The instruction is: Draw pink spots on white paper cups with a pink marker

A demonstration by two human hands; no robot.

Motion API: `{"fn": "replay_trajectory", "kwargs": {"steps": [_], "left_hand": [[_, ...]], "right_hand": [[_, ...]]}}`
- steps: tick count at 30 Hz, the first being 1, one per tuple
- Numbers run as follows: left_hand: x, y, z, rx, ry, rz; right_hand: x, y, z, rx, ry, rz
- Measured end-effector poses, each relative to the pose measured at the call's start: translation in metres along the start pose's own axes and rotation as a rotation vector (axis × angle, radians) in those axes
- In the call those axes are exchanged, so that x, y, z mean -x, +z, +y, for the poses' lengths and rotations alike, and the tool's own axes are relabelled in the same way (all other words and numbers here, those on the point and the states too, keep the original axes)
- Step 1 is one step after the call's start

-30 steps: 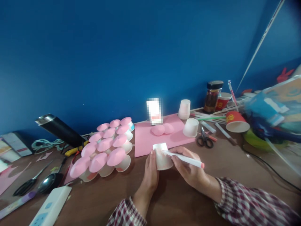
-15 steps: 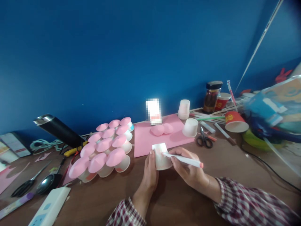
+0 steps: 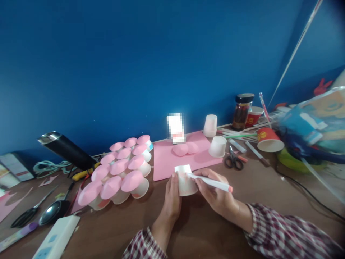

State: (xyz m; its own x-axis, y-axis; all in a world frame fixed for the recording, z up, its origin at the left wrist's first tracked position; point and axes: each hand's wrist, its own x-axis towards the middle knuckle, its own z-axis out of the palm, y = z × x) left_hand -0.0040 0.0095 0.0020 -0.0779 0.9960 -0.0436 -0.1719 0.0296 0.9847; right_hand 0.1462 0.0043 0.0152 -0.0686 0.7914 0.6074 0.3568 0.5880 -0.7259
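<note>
My left hand (image 3: 172, 201) wraps the upturned cup (image 3: 185, 180) just below the pink sheet (image 3: 172, 162) to steady it on the bench (image 3: 113, 230), while my right hand (image 3: 215, 194) pinches the marker (image 3: 210, 182), tip on the cup's side.

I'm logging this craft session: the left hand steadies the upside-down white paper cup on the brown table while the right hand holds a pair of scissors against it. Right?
Not quite. In the head view the right hand holds a white marker pen with an orange cap, its tip against the upside-down white paper cup. The black-handled scissors lie untouched on the brown table. The left hand does steady the cup.
</note>
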Motion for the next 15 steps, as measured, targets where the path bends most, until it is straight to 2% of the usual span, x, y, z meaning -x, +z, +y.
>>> {"fn": "replay_trajectory", "kwargs": {"steps": [3,8,15], "left_hand": [[-0.001,-0.0017,-0.0028,0.001,-0.022,-0.021],[-0.0021,-0.0039,-0.0096,-0.003,-0.039,0.009],[-0.0016,-0.0008,-0.005,0.02,-0.021,0.026]], "right_hand": [[-0.0002,-0.0002,-0.0001,0.021,-0.01,0.007],[-0.0006,-0.001,-0.0001,0.01,0.009,-0.001],[-0.0013,-0.0004,-0.0023,0.029,-0.012,0.002]]}}
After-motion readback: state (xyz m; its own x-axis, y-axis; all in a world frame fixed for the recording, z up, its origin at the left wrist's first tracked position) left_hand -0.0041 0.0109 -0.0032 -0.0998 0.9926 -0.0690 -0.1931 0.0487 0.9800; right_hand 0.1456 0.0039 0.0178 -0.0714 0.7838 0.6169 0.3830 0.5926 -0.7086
